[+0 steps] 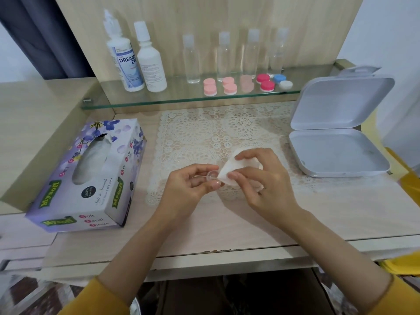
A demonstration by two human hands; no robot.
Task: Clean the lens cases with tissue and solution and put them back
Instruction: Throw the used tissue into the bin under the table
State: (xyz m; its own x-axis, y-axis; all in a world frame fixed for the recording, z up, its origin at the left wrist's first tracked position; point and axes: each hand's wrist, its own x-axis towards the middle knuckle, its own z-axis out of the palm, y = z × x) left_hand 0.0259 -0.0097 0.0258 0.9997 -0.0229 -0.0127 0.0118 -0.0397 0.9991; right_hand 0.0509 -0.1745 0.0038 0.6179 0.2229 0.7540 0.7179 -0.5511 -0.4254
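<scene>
Just above the lace mat [193, 133] on the desk [227, 228], the left hand [193, 185] pinches a small clear lens case [212, 176] between thumb and fingers, while the right hand [261, 178] grips a folded tissue [225, 172] and presses its corner against the case. A tissue box [91, 178] lies to the left, an open white box [336, 151] to the right. On the glass shelf [159, 101] behind stand two solution bottles [136, 62] and several coloured lens cases [229, 86].
</scene>
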